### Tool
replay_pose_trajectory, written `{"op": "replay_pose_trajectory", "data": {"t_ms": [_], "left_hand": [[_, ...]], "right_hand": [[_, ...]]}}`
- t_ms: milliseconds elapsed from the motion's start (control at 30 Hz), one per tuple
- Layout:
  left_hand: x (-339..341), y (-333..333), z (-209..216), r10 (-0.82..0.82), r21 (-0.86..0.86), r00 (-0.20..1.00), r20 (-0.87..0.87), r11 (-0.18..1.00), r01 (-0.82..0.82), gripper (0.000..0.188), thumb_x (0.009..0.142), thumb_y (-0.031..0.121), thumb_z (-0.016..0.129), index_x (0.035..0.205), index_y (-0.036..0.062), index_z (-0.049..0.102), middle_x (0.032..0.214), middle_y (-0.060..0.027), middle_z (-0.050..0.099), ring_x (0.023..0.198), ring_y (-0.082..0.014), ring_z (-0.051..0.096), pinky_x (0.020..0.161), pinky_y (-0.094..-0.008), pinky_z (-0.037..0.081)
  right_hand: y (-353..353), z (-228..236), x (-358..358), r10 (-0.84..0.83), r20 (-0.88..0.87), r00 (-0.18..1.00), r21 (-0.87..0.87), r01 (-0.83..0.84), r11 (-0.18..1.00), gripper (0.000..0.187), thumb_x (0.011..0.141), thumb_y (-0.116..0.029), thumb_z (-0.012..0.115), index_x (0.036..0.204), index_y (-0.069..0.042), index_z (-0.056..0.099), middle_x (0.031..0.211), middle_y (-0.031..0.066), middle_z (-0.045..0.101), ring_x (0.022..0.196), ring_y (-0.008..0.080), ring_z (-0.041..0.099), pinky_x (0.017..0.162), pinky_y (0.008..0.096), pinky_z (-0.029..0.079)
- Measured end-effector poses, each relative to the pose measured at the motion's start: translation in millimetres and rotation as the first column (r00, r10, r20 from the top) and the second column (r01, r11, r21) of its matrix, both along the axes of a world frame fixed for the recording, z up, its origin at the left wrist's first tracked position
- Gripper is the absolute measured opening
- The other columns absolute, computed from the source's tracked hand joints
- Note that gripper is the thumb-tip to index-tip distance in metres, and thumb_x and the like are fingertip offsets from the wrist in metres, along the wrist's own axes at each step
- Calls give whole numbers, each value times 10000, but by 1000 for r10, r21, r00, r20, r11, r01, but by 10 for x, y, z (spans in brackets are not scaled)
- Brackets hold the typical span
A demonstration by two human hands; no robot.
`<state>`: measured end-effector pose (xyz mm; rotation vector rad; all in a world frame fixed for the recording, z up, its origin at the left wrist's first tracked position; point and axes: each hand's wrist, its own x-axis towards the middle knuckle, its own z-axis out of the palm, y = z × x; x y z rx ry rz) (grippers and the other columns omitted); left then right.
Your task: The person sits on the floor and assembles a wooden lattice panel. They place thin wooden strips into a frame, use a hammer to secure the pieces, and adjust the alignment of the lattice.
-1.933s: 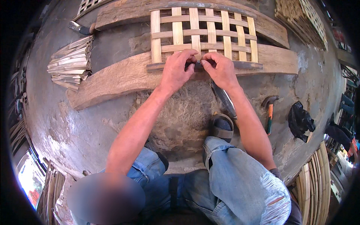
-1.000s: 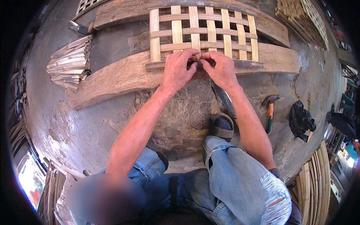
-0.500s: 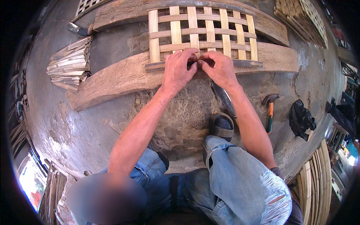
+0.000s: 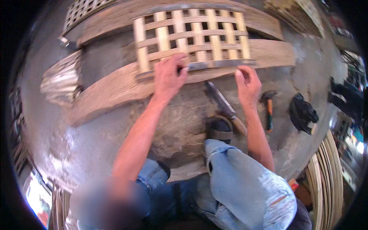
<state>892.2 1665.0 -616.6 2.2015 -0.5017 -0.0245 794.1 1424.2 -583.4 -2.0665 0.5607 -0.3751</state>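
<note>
A panel of woven flat wooden strips (image 4: 216, 34), with a dark bar along its near and far edges, rests across two long curved timbers (image 4: 111, 87). At the panel's near edge, left of its middle, my left hand (image 4: 168, 74) curls its fingers over the dark bar, thumb below. My right hand (image 4: 249, 86) is off the panel, just short of its near right corner. Its fingers are bent in toward the thumb; whether something small is between them cannot be made out. Below the panel, between my hands, a large knife (image 4: 222, 100) lies on the floor.
A hammer (image 4: 270, 111) and a black plastic bag (image 4: 303, 114) lie on the floor to the right. A bundle of thin wooden pieces (image 4: 63, 78) lies at left. Long strips (image 4: 327, 172) are stacked at lower right. Another lattice (image 4: 82, 15) is at far left.
My hands were together at the middle of the near bar. My right hand has drawn away to the right, and my left has shifted a little left along the bar. The view has shifted too.
</note>
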Motion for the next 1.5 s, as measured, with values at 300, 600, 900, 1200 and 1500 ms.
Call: {"op": "replay_pose_trajectory", "data": {"t_ms": [300, 600, 900, 1200, 1500], "left_hand": [[3, -21, -43, 13, -40, 998, -59, 999, -16, 407, 782, 70, 723, 1166, 141, 612, 848, 13, 696, 892, -208, 641, 864, -406, 413], [14, 29, 52, 4, -15, 1000, 1, 1000, -4, 400, 784, 72, 717, 1164, 120, 605, 842, -4, 698, 865, -221, 642, 855, -404, 415], [29, -14, 5, -29, -74, 998, -62, 997, 24, 434, 765, 49, 729, 1166, 140, 592, 835, 16, 692, 879, -207, 632, 849, -399, 402], [2, -10, 26, -19, -33, 1000, -2, 999, 19, 464, 748, 29, 735, 1173, 143, 587, 840, 9, 694, 877, -218, 636, 846, -399, 404], [24, 1, 13, -21, -41, 1000, 11, 999, 21, 470, 739, 18, 723, 1169, 138, 578, 837, -6, 693, 876, -236, 637, 839, -408, 410]], "right_hand": [[-1654, -436, -1859, -222, -377, 899, -457, 29, 889, 225, 867, -108, 724, 1061, -23, 648, 1006, 116, 627, 897, 272, 618, 811, 369, 500], [-1144, -430, -1671, -180, -244, 953, -283, 107, 953, 242, 995, -244, 577, 1075, -16, 588, 920, 126, 595, 813, 285, 568, 742, 406, 464], [550, 277, -203, 367, -182, 912, 139, -346, 928, 273, 1038, -288, 502, 1051, -16, 521, 772, 234, 557, 698, 427, 575, 617, 469, 445], [705, 299, -74, 402, -223, 888, 96, -390, 916, 241, 1045, -254, 498, 1070, -14, 506, 768, 238, 565, 718, 456, 578, 634, 485, 441], [722, 312, -71, 390, -237, 890, 89, -380, 921, 203, 1038, -216, 501, 1068, -15, 516, 857, 259, 580, 794, 488, 568, 670, 498, 444]]}}
